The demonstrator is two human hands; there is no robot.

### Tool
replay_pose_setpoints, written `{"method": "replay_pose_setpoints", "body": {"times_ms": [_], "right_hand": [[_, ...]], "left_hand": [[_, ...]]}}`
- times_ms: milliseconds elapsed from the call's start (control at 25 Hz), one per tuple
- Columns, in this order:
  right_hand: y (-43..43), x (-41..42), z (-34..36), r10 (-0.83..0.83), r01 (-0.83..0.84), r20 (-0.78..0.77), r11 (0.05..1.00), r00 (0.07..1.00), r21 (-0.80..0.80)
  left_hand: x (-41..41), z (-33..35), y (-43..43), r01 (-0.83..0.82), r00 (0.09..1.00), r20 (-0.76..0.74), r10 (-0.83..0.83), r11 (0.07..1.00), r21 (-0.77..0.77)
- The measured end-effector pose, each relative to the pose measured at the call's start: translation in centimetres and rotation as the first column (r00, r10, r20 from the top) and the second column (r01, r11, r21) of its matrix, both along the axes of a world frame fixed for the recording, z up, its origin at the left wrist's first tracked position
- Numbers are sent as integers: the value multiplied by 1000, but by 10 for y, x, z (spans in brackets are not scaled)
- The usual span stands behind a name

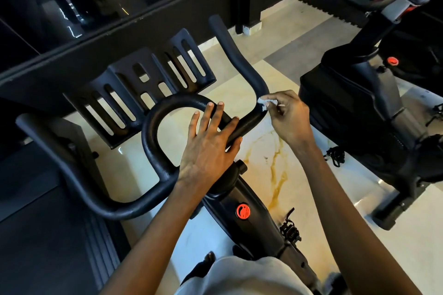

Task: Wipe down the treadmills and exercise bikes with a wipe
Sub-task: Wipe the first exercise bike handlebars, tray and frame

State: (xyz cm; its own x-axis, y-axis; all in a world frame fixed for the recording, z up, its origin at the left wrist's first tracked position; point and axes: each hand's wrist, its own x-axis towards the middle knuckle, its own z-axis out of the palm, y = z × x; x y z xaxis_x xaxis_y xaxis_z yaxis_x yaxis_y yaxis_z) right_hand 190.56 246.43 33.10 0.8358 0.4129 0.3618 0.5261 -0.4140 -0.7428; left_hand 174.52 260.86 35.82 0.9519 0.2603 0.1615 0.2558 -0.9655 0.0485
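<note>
Pinching a small crumpled white wipe (266, 103) between thumb and fingertips, the right hand (290, 117) presses it against the black handlebar (153, 122) of the bike (254, 227). The wipe sits at the right-hand bend, just where the cross bar turns up into the right horn (230, 45). The other fingers of that hand are curled in loosely behind the wipe.

The left hand (208, 148) lies flat on the middle of the handlebar. Its fingers are straight and spread, gripping nothing, and the fingertips reach the far side of the central loop.

The cross bar's long axis runs on a diagonal, from lower left to middle right of the view. Both horns point away from the person, toward the upper left: the right horn rises past the wipe, while the left horn (55, 151) ends near the left edge. The bike's frame slopes up from the bottom right to the handlebar's centre and carries a red knob (242, 211).

A black slotted tray (157, 64) stands just beyond the loop. A second bike (359, 93) stands to the right, well apart from the first. A treadmill (36, 223) fills the lower left. The pale floor (275, 158) under the bikes shows yellowish veins.
</note>
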Motion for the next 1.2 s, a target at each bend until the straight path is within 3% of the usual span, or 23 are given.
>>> {"method": "replay_pose_setpoints", "body": {"times_ms": [120, 280, 560, 760, 1000, 1200], "right_hand": [[-6, -5, -2, 32, -32, 11, 999, 999, -22], [17, 21, 5, -59, 59, -4, 997, 998, -52], [-3, 2, 19, -51, 18, -248, 991, 967, -133], [21, 12, 24, -102, 95, -55, 988, 993, -118], [21, 37, 28, 22, -29, -45, 984, 999, -174], [13, 41, 20, 51, -56, -44, 990, 998, -133]], "left_hand": [[1, 3, -1, 4, 1000, -10, -4, 1000, -24], [3, 3, 0, 12, 1000, -19, -13, 999, -37], [6, 5, 0, 43, 999, -7, -43, 997, -66], [8, 8, -1, 55, 997, -47, -58, 997, -61], [13, 8, -6, -14, 999, 33, 16, 998, -65], [38, 10, -9, -61, 998, 4, 62, 993, -102]]}}
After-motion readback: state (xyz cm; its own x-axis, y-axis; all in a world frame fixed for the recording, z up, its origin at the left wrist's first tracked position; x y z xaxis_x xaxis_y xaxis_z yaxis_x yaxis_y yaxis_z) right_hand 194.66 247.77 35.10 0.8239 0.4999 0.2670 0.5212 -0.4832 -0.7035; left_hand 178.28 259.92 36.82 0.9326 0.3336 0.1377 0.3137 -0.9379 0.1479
